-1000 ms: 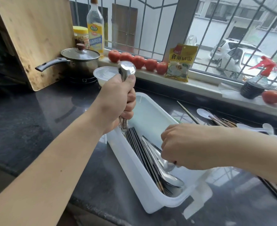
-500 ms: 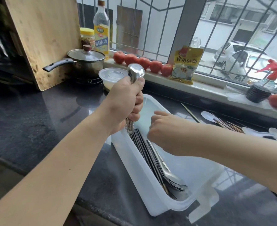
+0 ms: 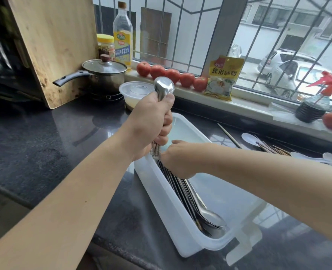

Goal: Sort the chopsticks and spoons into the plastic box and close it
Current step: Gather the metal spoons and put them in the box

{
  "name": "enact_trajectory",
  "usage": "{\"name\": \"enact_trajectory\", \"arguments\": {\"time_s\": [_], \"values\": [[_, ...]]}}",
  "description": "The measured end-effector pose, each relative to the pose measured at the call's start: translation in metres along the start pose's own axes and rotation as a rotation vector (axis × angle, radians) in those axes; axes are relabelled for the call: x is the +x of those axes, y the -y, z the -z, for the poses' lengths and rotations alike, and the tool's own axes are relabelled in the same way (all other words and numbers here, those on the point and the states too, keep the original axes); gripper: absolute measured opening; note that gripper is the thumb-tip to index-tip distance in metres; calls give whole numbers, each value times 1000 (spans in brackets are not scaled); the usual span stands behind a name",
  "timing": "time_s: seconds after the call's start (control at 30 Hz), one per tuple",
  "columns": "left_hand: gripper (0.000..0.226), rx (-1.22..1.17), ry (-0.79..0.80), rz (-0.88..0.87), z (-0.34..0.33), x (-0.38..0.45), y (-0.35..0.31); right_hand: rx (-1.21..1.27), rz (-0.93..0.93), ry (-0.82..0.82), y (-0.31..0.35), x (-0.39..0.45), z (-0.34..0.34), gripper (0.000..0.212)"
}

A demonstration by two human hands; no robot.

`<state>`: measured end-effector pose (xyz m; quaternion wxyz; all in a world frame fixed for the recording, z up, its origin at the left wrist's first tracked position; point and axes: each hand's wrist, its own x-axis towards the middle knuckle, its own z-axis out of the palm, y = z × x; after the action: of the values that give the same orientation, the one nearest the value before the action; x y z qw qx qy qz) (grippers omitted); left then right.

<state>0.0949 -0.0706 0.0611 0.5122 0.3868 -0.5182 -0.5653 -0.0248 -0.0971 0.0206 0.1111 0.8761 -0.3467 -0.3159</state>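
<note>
- Head view looks down at a dark counter [image 3: 44,137] with a white plastic box [image 3: 161,193] sitting on it, near the front edge.
- Your left hand [image 3: 151,125] is curled tight around a bunch of metal spoons [image 3: 164,87]. The round ends stick up above your thumb. The handle ends poke out under your fist, at the far left corner of the box.
- Your right hand [image 3: 176,159] reaches across into the box, right next to your left hand. You cannot tell if its fingers are gripping anything, because they are hidden behind the hand.
- Dark chopsticks [image 3: 177,190] lie along the left wall of the box. More spoons [image 3: 210,218] lie beside them, with their round ends at the near end of the box.
- The right half of the box shows only its bare white floor.
- A clear lid [image 3: 245,242] hangs open off the right side of the box and rests on the counter.
- More chopsticks [image 3: 272,149] and white spoons [image 3: 249,138] lie in a loose pile on the counter by the back edge, to the right of the box.
- One single stick [image 3: 229,135] lies by itself between the box and that pile.
- A pot with a glass lid [image 3: 104,73] sits at the back left of the counter, and a wooden cutting board [image 3: 52,41] leans up behind it.
- Red tomatoes [image 3: 173,75] sit in a row on the window sill.
</note>
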Motion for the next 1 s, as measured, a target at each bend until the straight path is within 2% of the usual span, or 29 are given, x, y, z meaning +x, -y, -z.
{"name": "enact_trajectory", "arguments": {"time_s": [0.1, 0.2, 0.3, 0.37, 0.43, 0.47, 0.53, 0.57, 0.63, 0.7, 0.73, 0.8, 0.83, 0.93, 1.0], "values": [[31, 6, 4, -2, 0, 0, 0, 9, 14, 28, -1, 0, 2, 19], [30, 11, 12, 1, 1, 1, 0, -11, 7, -18, 0, -2, 2, 17], [30, 11, 20, 3, 1, 1, 0, -9, 28, 24, 4, -6, 1, 27], [29, 6, 16, 3, 0, 0, 0, 24, 23, 16, 4, -12, 5, 20], [28, -15, 7, 10, -1, 0, -1, -1, 5, -167, -8, -17, 7, 10], [27, -45, 2, 23, -1, -1, -2, -38, -16, -288, -16, -22, 7, 20], [24, -131, -2, 64, 0, 0, -3, -108, -47, -484, -38, -38, 6, 53], [23, -161, 4, 79, 0, 0, -4, -78, -53, -575, -49, -47, 7, 58], [23, -145, 35, 72, 2, 0, -3, 182, -160, -773, -62, -66, 10, 49], [19, -64, 86, 34, 3, -1, -1, 732, -343, -900, -63, -80, 20, 29], [15, -21, 113, 12, 3, -2, 0, 1053, -369, -894, -61, -84, 25, 24], [8, 49, 168, -42, 2, -4, 1, 1565, -295, -846, -56, -89, 33, 30], [9, 77, 187, -72, 2, -5, 1, 1707, -239, -841, -53, -90, 36, 32], [5, 133, 216, -141, 1, -6, 2, 1699, -242, -901, -49, -90, 37, 20], [7, 147, 224, -138, 2, -6, 2, 1820, -217, -874, -50, -90, 35, 18]]}}
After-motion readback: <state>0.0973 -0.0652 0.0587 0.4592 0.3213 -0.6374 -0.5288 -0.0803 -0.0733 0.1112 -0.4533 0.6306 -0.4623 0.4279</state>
